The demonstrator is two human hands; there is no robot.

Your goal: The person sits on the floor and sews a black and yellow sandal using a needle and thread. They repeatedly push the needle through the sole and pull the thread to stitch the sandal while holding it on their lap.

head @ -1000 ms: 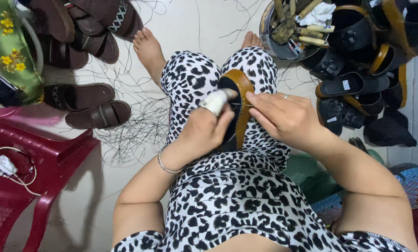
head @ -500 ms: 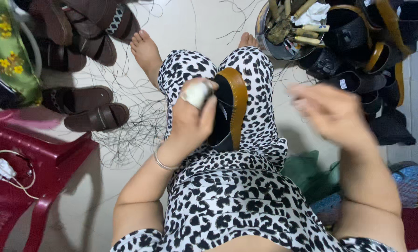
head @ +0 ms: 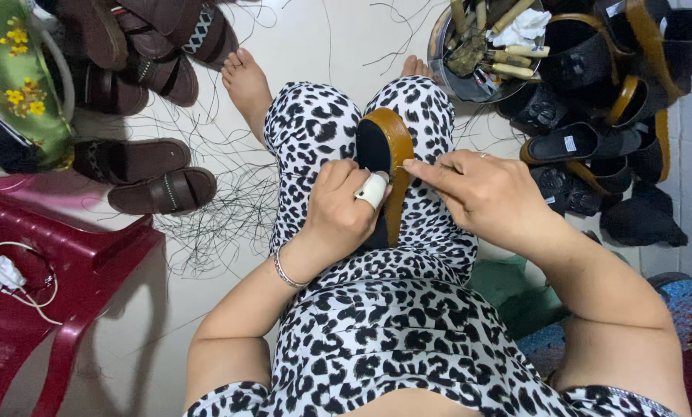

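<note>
The sandal sole (head: 388,166), lying on the lap with its long axis pointing toward the feet, looks light and stiff, best held along its tan rim, where the left hand (head: 338,216) clasps it and the right hand (head: 485,193) pinches something too fine to tell.

Brown sandals (head: 159,190); red plastic chair (head: 91,270)

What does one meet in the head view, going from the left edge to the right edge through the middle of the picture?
Red plastic chair → brown sandals → loose black threads → left hand → tan-edged sandal sole → right hand → pile of black sandals.
</note>
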